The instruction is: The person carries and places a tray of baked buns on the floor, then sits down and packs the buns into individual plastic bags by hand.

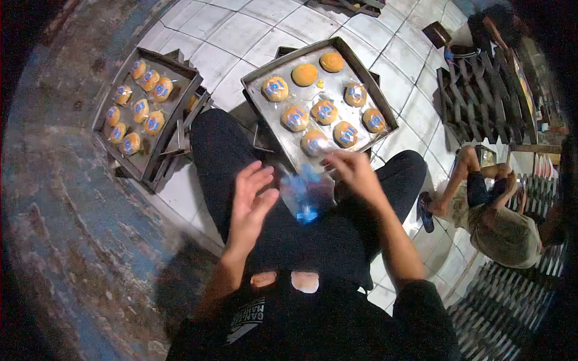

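A clear plastic bag with blue print [308,191] is over my lap between my two hands, blurred by motion. My left hand [250,198] is beside it on the left, fingers apart, with nothing seen in it. Just above the bag's right side is my right hand [355,174], its fingertips bent and smeared, so I cannot tell whether they grip the bag. In front of me a metal tray [285,140] bears several bagged round buns [325,112] with blue print. Two bare buns, one round bun [304,74] and another bun [331,62], sit at its far edge.
On the left, a second metal tray [171,129] of bagged buns rests on stacked trays. Dark slatted racks [487,96] stand on the right. Another person [503,231] sits there on the white tiled floor [259,33]. A stained wall [78,222] runs along my left.
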{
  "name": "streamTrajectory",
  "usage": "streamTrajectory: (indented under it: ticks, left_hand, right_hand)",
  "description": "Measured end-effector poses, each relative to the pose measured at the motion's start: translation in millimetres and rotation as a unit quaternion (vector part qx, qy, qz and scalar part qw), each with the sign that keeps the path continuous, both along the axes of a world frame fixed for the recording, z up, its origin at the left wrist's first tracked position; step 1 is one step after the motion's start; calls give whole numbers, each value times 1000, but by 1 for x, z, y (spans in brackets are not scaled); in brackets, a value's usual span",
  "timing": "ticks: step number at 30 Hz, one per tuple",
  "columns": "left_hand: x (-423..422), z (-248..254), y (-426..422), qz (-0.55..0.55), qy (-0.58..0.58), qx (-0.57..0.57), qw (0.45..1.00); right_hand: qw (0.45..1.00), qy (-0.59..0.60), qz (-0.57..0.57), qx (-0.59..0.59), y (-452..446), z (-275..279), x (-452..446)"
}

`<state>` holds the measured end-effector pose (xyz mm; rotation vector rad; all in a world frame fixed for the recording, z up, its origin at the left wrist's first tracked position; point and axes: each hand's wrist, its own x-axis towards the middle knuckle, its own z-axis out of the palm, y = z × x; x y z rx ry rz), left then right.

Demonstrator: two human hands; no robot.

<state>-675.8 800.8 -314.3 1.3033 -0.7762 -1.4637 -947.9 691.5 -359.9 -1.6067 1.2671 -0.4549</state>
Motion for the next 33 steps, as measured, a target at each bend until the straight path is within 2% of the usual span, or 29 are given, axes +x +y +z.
streamTrajectory:
  ticks: [1,2,5,8,10,12,13,14,16,18,20,22,24,25,26,27,28,30,31,32,33]
  left_hand:
    - [-3,1,-1,-1,9,17,1000]
    - [-6,-6,0,-2,71,31,997]
    - [-20,-20,-9,-3,279,132,951]
    - [-30,-33,-33,-14,286,139,948]
    - [-28,-30,-45,28,265,128,955]
    - [-12,-27,-53,1,147,106,983]
    - [-11,-20,-58,37,125,67,989]
    - [-5,-19,-63,39,124,68,989]
    - [15,-18,-73,86,20,69,994]
    - [35,-15,-81,134,16,80,988]
    - [52,-9,-88,174,1,69,982]
    - [64,-23,-88,172,11,77,982]
    - [69,-34,-90,173,19,84,981]
    - [67,-36,-91,167,26,75,983]
    - [66,-38,-91,163,31,65,984]
    - [68,-39,-92,157,23,69,985]
    - [70,-39,-94,159,20,65,985]
    - [68,-35,-96,159,32,94,982]
    - [69,-38,-97,158,37,89,983]
    - [69,-39,-99,158,36,87,983]
    - [68,-39,-101,162,46,87,982]
  right_hand:
    - [997,-74,-31,20,-7,15,-2]
    - [986,-147,-62,38,-15,32,-3]
    - [958,-224,-119,135,-22,68,3]
    - [946,-260,-104,162,-27,71,6]
    - [952,-244,-126,135,-34,67,8]
    - [958,-215,-172,82,-43,62,11]
    - [950,-226,-192,100,-50,63,16]
    - [950,-226,-190,102,-58,60,21]
    - [973,-185,-123,58,-80,51,33]
    - [978,-182,-78,57,-111,34,47]
    - [982,-168,-80,24,-160,5,65]
    - [983,-161,-90,13,-218,-56,72]
    - [990,-37,-129,-32,-282,-161,64]
    - [987,-13,-163,5,-309,-202,56]
    - [980,11,-196,42,-329,-234,51]
    - [976,58,-209,12,-340,-257,49]
    - [966,182,-179,-38,-345,-279,49]
    - [934,237,-232,-131,-312,-242,89]
    - [963,9,-233,-135,-295,-222,99]
    - [966,16,-236,-104,-285,-218,110]
    - [967,-16,-216,-134,-273,-208,115]
